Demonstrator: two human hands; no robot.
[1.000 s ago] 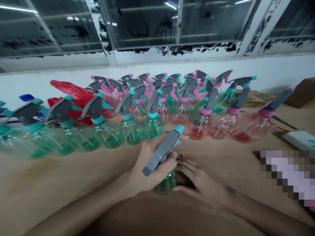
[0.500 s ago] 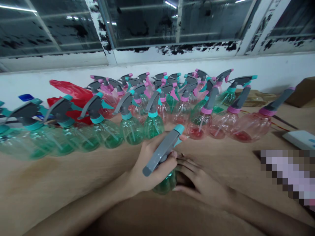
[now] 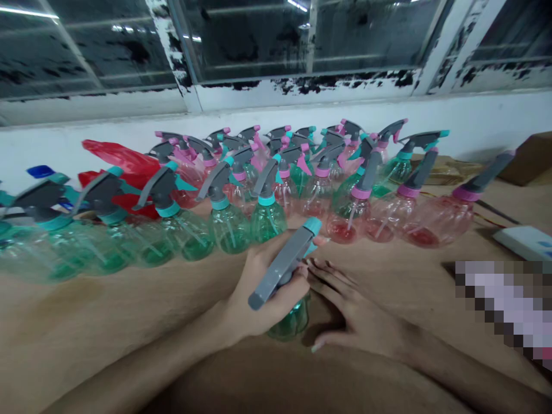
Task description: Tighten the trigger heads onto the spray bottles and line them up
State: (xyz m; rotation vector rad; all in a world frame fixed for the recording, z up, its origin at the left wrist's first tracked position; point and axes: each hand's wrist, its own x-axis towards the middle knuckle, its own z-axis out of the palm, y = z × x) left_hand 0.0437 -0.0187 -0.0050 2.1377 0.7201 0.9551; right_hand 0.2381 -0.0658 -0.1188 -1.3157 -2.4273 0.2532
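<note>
My left hand (image 3: pixel 259 293) is wrapped round the neck of a green spray bottle (image 3: pixel 291 319) with a grey trigger head (image 3: pixel 282 261) and teal nozzle; the bottle stands on the brown table (image 3: pixel 129 310) in front of me. Just right of the bottle is my right hand (image 3: pixel 349 307), fingers stretched out and apart, fingertips close to the trigger head and the thumb low beside the bottle's base. It holds nothing.
Behind my hands stand several rows of spray bottles: green ones (image 3: pixel 226 221) with teal collars to the left, pink ones (image 3: pixel 431 221) to the right. A red plastic bag (image 3: pixel 116 158) lies at the back left, a white box (image 3: pixel 524 241) at the right, a wall and window behind.
My right hand has come off the bottle's side and its fingers have spread open, rising toward the trigger head. The left hand and bottle stay put.
</note>
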